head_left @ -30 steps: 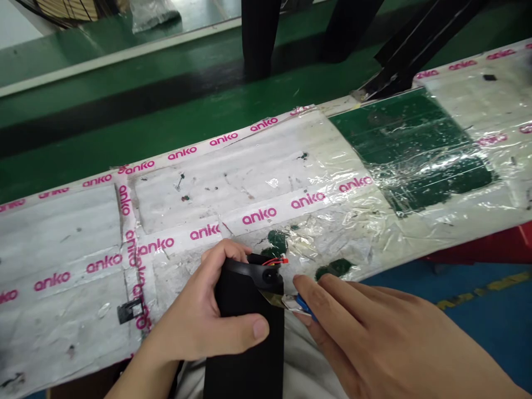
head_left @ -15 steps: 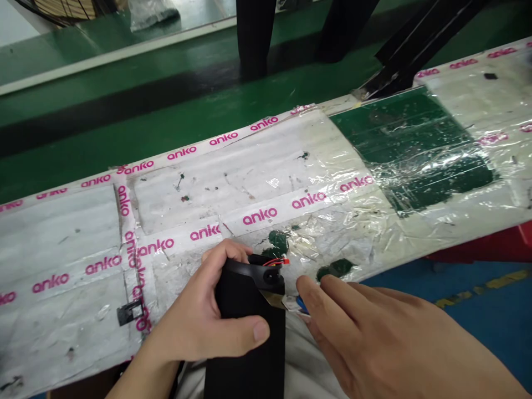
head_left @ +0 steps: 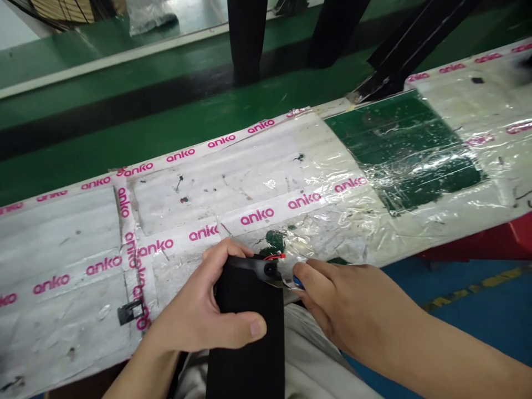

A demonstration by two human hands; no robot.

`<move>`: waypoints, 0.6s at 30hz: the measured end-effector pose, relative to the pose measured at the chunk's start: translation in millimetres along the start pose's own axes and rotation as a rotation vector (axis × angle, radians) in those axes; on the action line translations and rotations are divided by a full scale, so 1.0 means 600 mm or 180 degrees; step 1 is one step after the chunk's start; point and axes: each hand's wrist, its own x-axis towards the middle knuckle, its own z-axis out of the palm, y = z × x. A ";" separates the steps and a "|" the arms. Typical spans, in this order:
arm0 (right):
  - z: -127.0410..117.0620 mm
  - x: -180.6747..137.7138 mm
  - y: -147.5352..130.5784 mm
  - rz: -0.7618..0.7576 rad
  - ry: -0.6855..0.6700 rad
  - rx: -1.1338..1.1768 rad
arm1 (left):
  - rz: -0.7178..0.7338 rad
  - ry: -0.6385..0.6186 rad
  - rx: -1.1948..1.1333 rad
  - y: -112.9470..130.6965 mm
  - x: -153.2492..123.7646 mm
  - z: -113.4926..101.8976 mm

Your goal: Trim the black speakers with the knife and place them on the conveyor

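Observation:
My left hand (head_left: 220, 310) grips a long black part (head_left: 249, 354) that stands over my lap, fingers behind its far end and thumb across its face. A dark plastic end piece (head_left: 253, 270) with a round hole tops this part. Thin red wires with a small red connector (head_left: 275, 256) stick out behind the end piece. In my right hand (head_left: 336, 299) is a utility knife (head_left: 298, 282); a bit of its blue handle shows, the rest is inside my fist. Its blade lies against the right side of the end piece, near the hole.
A worktop (head_left: 216, 194) covered with white sheet and pink-lettered tape runs across in front of me. On its left lies a small black piece (head_left: 130, 312). Black posts (head_left: 248, 39) rise beyond, and a red bin (head_left: 494, 241) sits under the right edge.
My right hand has moved up and slightly left, bringing the knife blade higher along the end piece's edge. My left hand keeps its hold. The view has shifted slightly.

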 end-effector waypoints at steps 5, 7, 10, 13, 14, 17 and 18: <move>-0.022 -0.005 0.016 -0.0177 -0.0015 0.0197 | -0.0092 0.0123 0.0104 0.004 -0.001 0.007; -0.038 -0.020 0.026 -0.0166 0.0241 0.0261 | -0.0059 0.0112 0.0050 0.000 -0.004 0.005; -0.047 -0.047 0.028 0.0412 0.0702 0.0733 | 0.0078 0.0136 -0.0085 -0.005 -0.010 0.005; -0.031 -0.061 -0.001 0.1154 0.0553 0.2064 | 0.0029 0.0487 0.0437 0.011 -0.014 0.021; -0.022 -0.060 -0.017 0.1340 0.0454 0.2598 | -0.0048 0.0675 0.0795 0.022 -0.014 0.031; 0.010 -0.050 -0.064 0.1712 0.0299 0.3946 | -0.0131 0.1177 0.1976 0.062 -0.010 0.056; 0.019 -0.048 -0.074 0.1791 0.0284 0.4264 | -0.0071 0.1187 0.2210 0.073 -0.009 0.060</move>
